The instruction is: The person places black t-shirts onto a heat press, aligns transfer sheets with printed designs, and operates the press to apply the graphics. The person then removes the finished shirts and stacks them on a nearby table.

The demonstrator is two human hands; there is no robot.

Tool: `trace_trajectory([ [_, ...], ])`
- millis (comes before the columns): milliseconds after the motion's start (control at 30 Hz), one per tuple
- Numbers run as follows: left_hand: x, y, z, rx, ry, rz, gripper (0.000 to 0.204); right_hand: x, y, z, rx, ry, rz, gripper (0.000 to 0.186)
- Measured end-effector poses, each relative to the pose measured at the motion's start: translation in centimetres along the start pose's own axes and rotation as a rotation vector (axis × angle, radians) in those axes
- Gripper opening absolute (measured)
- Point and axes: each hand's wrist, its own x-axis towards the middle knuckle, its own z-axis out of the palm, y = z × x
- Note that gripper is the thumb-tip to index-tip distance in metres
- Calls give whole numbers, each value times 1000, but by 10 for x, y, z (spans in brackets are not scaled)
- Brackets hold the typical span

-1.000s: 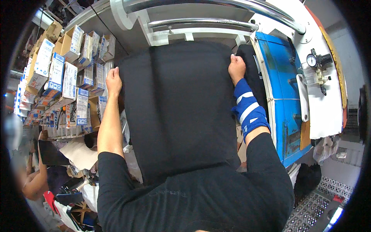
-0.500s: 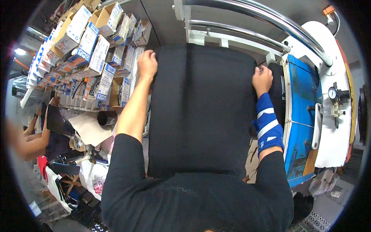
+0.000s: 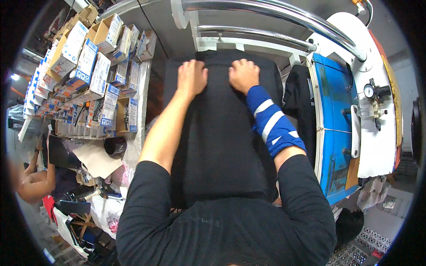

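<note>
Black cloth [image 3: 222, 142] covers a broad, flat board in front of me, with slight wrinkles at its far end. My left hand [image 3: 192, 77] rests on the far left part of it, fingers curled closed on the fabric. A short distance to the right, my right hand [image 3: 245, 75] is also closed on the cloth near the far edge, its fingertips hidden. A blue wrap with white stripes [image 3: 271, 119] covers my right forearm. Both hands are level with each other, with a strip of cloth between them.
Stacked cardboard boxes [image 3: 95, 71] stand at the left. Chrome bars [image 3: 266, 9] cross beyond the board. A blue machine housing [image 3: 335, 133] and a pressure gauge [image 3: 368, 91] are at the right. More black fabric [image 3: 299, 106] lies beside the board. Another person's arm [image 3: 37, 184] shows far left.
Both hands have moved inward from the board's side edges onto the cloth's far end. The cloth has narrowed and wrinkled there. The view has shifted slightly.
</note>
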Motion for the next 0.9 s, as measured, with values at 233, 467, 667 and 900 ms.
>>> trace_trajectory([
  [233, 17, -143, -19, -407, -141, -965, 32, 28, 129, -15, 338, -7, 853, 46],
  [467, 19, -136, -9, -354, -51, -836, 33, 35, 139, -3, 328, -86, 814, 41],
  [667, 16, -122, -19, -437, -47, -875, 32, 41, 169, 14, 461, -230, 746, 41],
  [900, 28, -141, 13, -303, 187, -750, 33, 53, 168, 35, 444, 40, 769, 35],
])
